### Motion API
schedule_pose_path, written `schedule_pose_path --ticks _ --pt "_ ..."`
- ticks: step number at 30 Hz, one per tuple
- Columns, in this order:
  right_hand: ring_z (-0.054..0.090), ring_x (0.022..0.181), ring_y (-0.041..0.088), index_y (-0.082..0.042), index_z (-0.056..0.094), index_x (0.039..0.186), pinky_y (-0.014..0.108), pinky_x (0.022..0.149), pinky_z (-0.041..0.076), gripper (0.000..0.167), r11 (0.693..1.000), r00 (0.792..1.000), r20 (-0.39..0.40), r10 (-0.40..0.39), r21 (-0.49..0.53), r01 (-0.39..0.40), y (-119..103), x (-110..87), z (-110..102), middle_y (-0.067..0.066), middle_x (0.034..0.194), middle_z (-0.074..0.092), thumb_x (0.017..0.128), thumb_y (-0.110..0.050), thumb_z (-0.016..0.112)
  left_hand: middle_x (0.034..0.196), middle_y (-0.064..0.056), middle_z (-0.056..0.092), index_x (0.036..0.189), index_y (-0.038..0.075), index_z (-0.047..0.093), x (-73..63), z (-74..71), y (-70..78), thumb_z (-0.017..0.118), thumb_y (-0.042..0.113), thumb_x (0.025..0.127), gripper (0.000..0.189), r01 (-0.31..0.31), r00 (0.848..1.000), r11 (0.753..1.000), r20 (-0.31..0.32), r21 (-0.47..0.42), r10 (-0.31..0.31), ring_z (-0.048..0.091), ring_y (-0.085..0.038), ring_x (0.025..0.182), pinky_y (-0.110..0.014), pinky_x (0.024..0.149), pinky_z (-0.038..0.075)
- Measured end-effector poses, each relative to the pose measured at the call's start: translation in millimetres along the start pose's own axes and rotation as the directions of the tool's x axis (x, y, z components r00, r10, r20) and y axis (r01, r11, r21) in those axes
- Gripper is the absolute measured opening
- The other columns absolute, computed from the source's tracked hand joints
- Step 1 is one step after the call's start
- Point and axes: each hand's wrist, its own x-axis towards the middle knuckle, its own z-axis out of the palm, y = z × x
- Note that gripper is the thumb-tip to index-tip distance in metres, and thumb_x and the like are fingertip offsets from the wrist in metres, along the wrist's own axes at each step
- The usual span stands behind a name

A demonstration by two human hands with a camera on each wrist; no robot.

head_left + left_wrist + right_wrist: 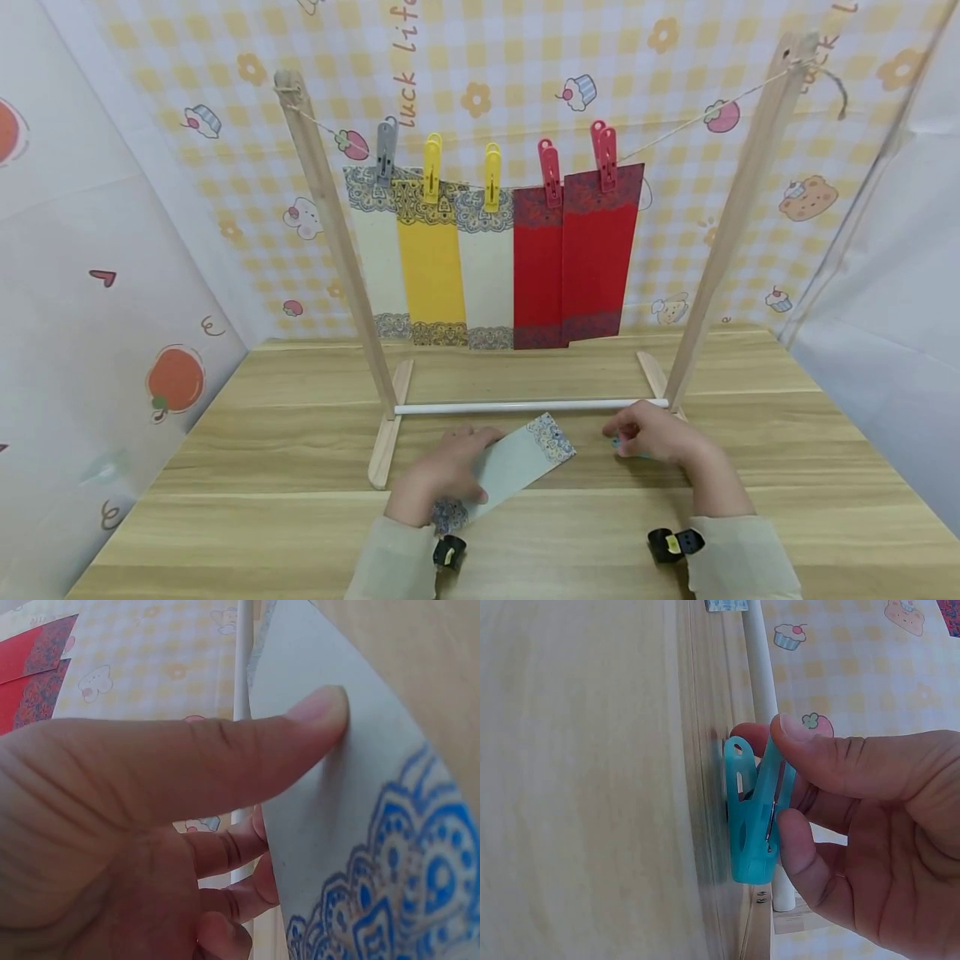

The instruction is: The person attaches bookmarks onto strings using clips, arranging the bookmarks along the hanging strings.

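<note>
My left hand (448,468) holds a pale paper strip (517,467) by its long edge, above the table in front of the rack. In the left wrist view the thumb lies across the face of the strip (307,802) and the fingertips are behind it. Blue patterned bands mark both of its ends. To the right, my right hand (654,433) pinches a teal clothespin (754,825) between thumb and fingers, low over the wood. Its jaw end points toward the wrist-view bottom, and the head view shows only a bit of it.
A wooden rack has two posts (330,208), a white crossbar (517,407) and a string (705,117). Pale, yellow (433,275) and red strips (600,258) hang from it by grey, yellow (492,179) and red clothespins (607,158). A checked cloth (480,50) hangs behind.
</note>
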Motion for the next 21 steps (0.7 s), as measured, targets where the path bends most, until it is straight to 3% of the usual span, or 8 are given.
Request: schedule_pose_path --ticks 8,16,21 --pt "0.050 0.077 0.015 0.012 0.069 0.109 0.026 0.067 0.044 0.026 0.999 1.000 -0.023 0.020 -0.035 -0.021 1.0 -0.6 -3.4 0.008 0.086 0.066 0.085 0.003 0.069 0.133 -0.014 0.058 0.139 0.014 0.054 -0.1 -0.6 -0.5 0.088 0.007 0.065 0.083 0.008 1.000 1.000 -0.002 0.010 -0.008 0.055 -0.035 0.118 -0.059 0.096 0.047" --pt "0.052 0.078 0.016 0.009 0.072 0.105 0.028 0.068 0.046 0.020 0.999 0.999 -0.033 0.027 -0.030 -0.028 2.7 0.1 -6.0 0.008 0.088 0.068 0.087 0.001 0.070 0.128 -0.013 0.063 0.130 0.009 0.058 -0.4 -5.8 -0.5 0.083 -0.001 0.070 0.065 -0.054 0.999 0.996 -0.006 -0.077 0.053 0.059 -0.030 0.114 -0.052 0.097 0.049" --pt "0.050 0.076 0.017 0.005 0.072 0.102 0.026 0.065 0.044 0.016 0.999 0.999 -0.022 0.028 0.027 -0.028 3.1 -1.7 -5.9 0.005 0.083 0.063 0.086 0.002 0.070 0.120 -0.011 0.066 0.123 0.012 0.061 -0.7 -9.0 1.3 0.080 -0.001 0.074 0.054 -0.065 0.998 0.991 -0.012 -0.115 0.064 0.062 -0.025 0.104 -0.045 0.088 0.054"
